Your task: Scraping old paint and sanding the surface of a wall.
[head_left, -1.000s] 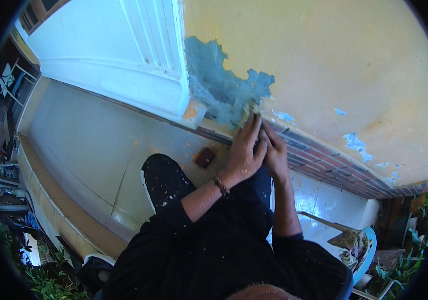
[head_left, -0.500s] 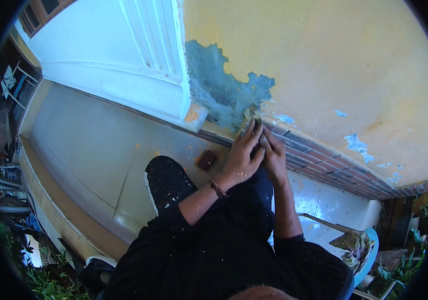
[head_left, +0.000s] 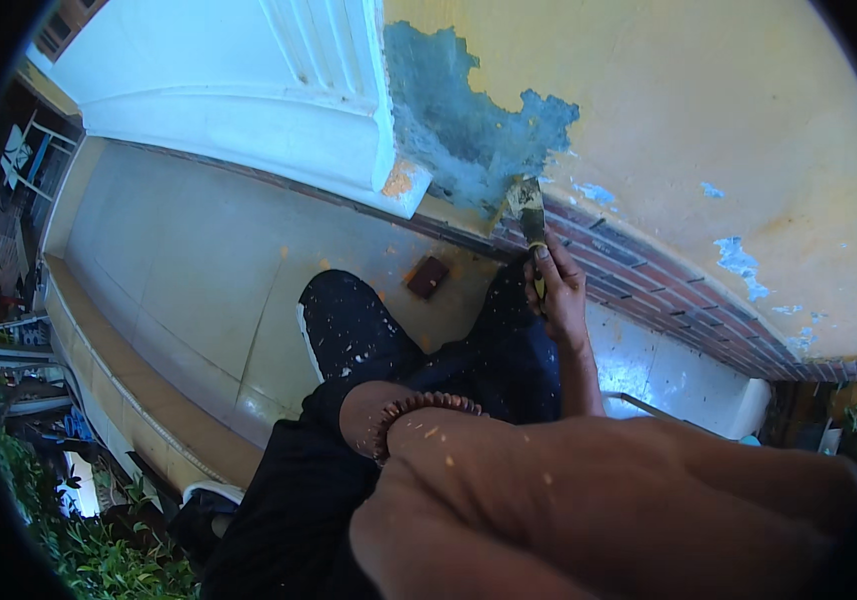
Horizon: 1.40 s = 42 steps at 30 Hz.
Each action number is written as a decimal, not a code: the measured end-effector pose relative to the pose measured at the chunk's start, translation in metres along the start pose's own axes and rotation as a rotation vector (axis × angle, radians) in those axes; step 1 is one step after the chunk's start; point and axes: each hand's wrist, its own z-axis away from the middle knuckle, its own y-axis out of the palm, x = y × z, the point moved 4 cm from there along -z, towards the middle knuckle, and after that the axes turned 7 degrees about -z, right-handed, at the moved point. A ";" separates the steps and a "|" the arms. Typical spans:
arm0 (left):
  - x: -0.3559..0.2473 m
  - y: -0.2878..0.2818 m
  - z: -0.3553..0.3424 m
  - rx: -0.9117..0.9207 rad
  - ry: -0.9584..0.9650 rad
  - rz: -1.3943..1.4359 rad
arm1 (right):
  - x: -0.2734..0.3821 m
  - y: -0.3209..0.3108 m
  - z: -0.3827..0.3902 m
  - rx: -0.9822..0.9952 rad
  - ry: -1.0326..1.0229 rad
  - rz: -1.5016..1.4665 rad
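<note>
My right hand (head_left: 564, 285) is closed around a putty knife (head_left: 539, 228) with a black-and-yellow handle; its stained blade reaches up against the lower edge of a grey bare patch (head_left: 464, 115) in the yellow wall (head_left: 669, 90). My left hand (head_left: 599, 490), wearing a bead bracelet (head_left: 424, 405), looms large and blurred close to the camera, away from the knife; its fingertips are out of clear sight, so I cannot tell whether it holds anything. A dark red-brown block (head_left: 427, 277) lies on the tiled floor (head_left: 179, 260) below the patch.
A white moulded pillar (head_left: 219, 70) stands left of the patch, with a brick-pattern band (head_left: 679, 300) along the wall's base to the right. A tiled ledge (head_left: 129, 380) edges the floor at left, with plants (head_left: 99, 540) and metal racks beyond. My dark-trousered knees are below my hands.
My left hand has left the knife and risen toward the camera, growing much larger and covering the bucket at lower right. My right hand still grips the knife. The view has shifted slightly.
</note>
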 end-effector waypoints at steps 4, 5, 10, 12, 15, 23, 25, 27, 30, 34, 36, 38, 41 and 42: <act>-0.005 0.003 0.004 0.011 0.187 -0.059 | -0.014 -0.001 0.003 -0.016 -0.001 0.023; -0.006 0.006 0.005 -0.006 0.219 -0.071 | -0.013 0.000 0.006 0.002 -0.002 0.006; -0.011 0.009 0.004 -0.025 0.366 -0.138 | -0.011 0.013 0.010 -0.016 -0.038 -0.094; -0.017 0.007 -0.003 -0.064 0.403 -0.114 | 0.012 0.022 0.014 -0.025 -0.150 -0.193; -0.009 -0.022 0.011 -0.149 0.348 -0.718 | -0.011 0.009 0.015 -0.014 -0.252 -0.362; 0.124 -0.180 0.048 -0.643 -0.276 -1.108 | -0.020 0.070 -0.002 -0.127 -0.568 0.183; 0.133 -0.194 0.040 -0.652 -0.381 -1.205 | -0.031 0.068 -0.012 -0.101 -0.539 0.179; 0.129 -0.202 0.032 -0.742 -0.321 -1.252 | -0.030 0.071 -0.019 -0.131 -0.646 0.354; 0.122 -0.202 0.031 -0.763 -0.336 -1.296 | -0.028 0.082 -0.017 -0.145 -0.652 0.399; 0.128 -0.222 0.041 -0.731 -0.363 -1.410 | -0.041 0.081 -0.020 -0.139 -0.573 0.477; 0.125 -0.219 0.032 -0.758 -0.364 -1.365 | -0.036 0.084 -0.027 -0.141 -0.575 0.493; 0.113 -0.208 0.024 -0.730 -0.321 -1.507 | -0.025 0.088 -0.022 -0.206 -0.722 0.476; 0.133 -0.219 0.054 -0.721 -0.300 -1.521 | -0.038 0.078 -0.017 -0.167 -0.663 0.475; 0.142 -0.244 0.053 -0.726 -0.259 -1.593 | -0.050 0.078 -0.023 -0.173 -0.684 0.504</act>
